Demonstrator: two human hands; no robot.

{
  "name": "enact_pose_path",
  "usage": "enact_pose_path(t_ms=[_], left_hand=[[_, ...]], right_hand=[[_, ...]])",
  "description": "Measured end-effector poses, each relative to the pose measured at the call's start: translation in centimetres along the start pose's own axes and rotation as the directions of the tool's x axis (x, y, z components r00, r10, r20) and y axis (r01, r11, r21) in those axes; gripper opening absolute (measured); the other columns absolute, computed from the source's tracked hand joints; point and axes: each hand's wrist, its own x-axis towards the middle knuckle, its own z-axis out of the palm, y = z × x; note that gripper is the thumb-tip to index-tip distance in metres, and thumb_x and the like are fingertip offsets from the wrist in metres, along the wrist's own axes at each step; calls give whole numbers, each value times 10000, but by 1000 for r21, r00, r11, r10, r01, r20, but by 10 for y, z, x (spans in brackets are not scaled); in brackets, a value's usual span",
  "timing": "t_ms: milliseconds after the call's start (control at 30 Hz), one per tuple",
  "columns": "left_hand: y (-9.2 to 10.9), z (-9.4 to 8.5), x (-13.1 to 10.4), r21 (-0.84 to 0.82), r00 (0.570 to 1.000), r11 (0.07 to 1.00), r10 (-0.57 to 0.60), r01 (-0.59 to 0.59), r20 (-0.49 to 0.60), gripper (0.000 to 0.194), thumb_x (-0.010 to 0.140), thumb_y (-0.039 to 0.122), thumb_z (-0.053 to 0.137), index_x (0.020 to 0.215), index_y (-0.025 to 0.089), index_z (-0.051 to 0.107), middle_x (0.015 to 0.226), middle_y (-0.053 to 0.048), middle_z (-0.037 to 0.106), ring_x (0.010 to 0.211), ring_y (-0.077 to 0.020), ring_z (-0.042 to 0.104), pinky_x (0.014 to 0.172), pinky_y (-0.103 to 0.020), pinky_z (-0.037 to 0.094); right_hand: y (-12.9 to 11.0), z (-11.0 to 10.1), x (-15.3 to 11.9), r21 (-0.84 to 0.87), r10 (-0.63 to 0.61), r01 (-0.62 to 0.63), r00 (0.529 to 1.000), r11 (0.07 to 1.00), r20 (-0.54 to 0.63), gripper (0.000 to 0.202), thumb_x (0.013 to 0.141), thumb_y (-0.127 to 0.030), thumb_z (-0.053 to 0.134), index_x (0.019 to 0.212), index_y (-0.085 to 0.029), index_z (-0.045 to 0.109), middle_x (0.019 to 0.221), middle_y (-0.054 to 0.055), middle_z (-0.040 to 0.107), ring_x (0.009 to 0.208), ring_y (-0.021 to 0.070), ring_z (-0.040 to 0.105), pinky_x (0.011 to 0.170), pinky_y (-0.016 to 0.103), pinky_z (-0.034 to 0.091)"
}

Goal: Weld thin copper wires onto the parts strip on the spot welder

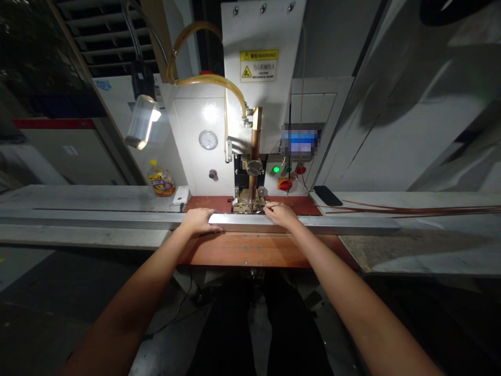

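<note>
A long silver metal bar [242,223] lies across the reddish-brown work plate [235,250] in front of the white machine [201,117]. My left hand [199,221] is wrapped over the bar, left of the machine's copper-coloured vertical rod [254,143]. Beside the small metal fixture [245,201] under that rod, my right hand [280,214] is closed in a pinch on a thin rod, whose tip points toward the fixture. The fingers of my right hand are partly hidden, and its wrist passes above the bar.
A lit lamp [143,122] hangs at the upper left. A yellow-labelled bottle [161,179] and a small white box [181,195] stand left. At right are a black phone [327,196] and thin copper-coloured rods [415,210].
</note>
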Motion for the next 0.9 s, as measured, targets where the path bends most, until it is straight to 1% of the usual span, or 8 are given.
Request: enact_pose_path(t_ms=[133,267,533,667,900], left_hand=[[0,1,0,1,1000,1000,-14,14,10,875,615,862,470,1267,288,573,1246,-85,644,1120,-322,581,885,-359,430],[0,4,-1,-1,1000,1000,-18,18,-15,857,624,856,469,1250,284,587,1236,-90,650,1120,-324,584,896,-359,424],[0,5,-1,25,1000,1000,-18,19,-21,885,623,864,456,1269,272,581,1242,-97,644,1118,-327,583,889,-363,428],[-1,6,0,15,1000,1000,-11,12,-25,876,624,857,464,1261,269,588,1230,-98,652,1107,-336,591,876,-372,435],[-1,7,0,23,999,999,-35,35,-19,859,624,855,470,1262,290,582,1259,-88,637,1130,-319,577,899,-360,422]], right_hand=[[0,0,0,-16,12,-11,1000,1000,12,358,946,-386,338,1004,-269,671,1064,25,711,944,174,632,779,233,394],[0,0,0,-28,17,-16,1000,999,24,363,950,-400,330,1002,-265,663,1048,28,716,927,174,637,766,235,394],[3,4,2,-13,-14,14,1000,1000,9,363,950,-398,326,970,-257,659,1044,33,715,925,175,639,770,236,389],[4,5,2,-12,-11,11,1000,1000,5,358,948,-393,327,981,-264,659,1042,26,716,933,173,635,772,234,386],[3,4,1,-9,-4,4,1000,1000,0,361,946,-398,333,978,-270,669,1049,25,712,907,175,632,760,240,388]])
